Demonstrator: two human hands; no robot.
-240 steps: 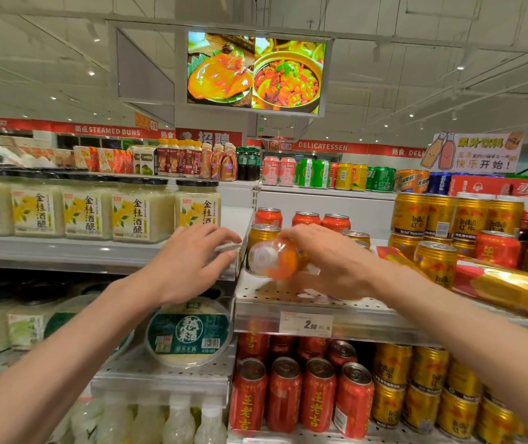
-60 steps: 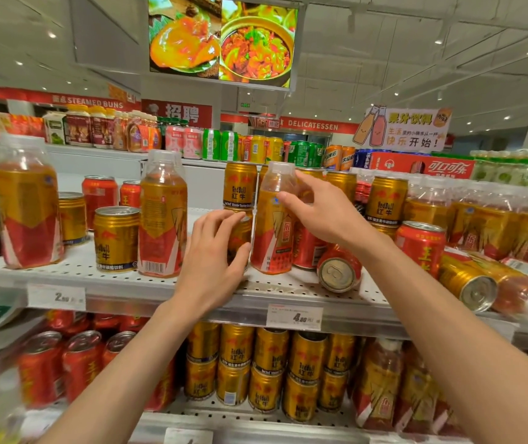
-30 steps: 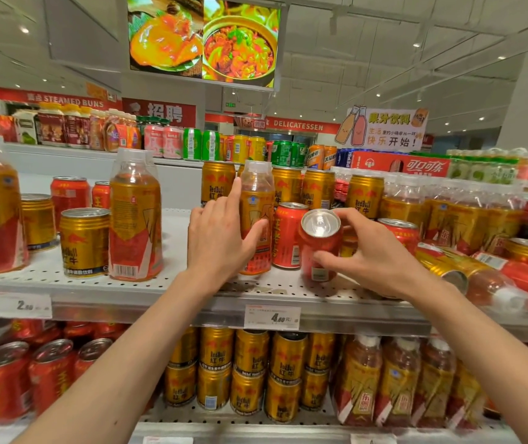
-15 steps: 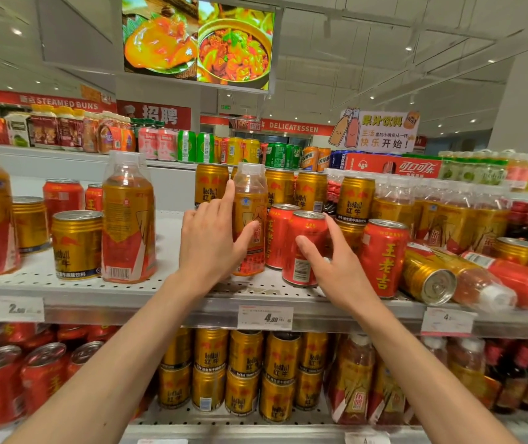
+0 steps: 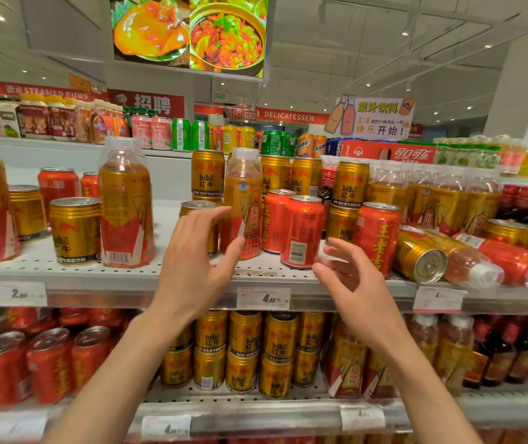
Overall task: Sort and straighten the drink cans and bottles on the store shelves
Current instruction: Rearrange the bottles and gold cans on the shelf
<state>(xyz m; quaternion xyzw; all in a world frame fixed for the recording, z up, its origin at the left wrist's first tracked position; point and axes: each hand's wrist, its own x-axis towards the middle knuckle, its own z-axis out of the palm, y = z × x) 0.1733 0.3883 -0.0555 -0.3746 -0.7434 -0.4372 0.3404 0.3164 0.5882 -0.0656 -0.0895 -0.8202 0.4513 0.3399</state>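
Left hand (image 5: 192, 261) raised before the upper shelf (image 5: 160, 274), fingers spread and relaxed, holding nothing; fingertips just in front of a clear bottle (image 5: 243, 203) of amber drink that stands upright. Right hand (image 5: 355, 283) also empty, fingers loosely spread, just near of a red can (image 5: 302, 232), not touching it. That can stands upright at the shelf's front, a second red can (image 5: 274, 219) just behind and left of it. Right of the hand: another upright red can (image 5: 379, 237), then a gold can (image 5: 421, 256) and a bottle (image 5: 480, 267) lying on their sides. Far left: a gold can (image 5: 75, 230) and a tall bottle (image 5: 126, 203), both upright. Lower shelf (image 5: 240, 408): stacked gold cans (image 5: 243, 354) centre, red cans (image 5: 51, 363) left, dark bottles (image 5: 506, 350) far right.
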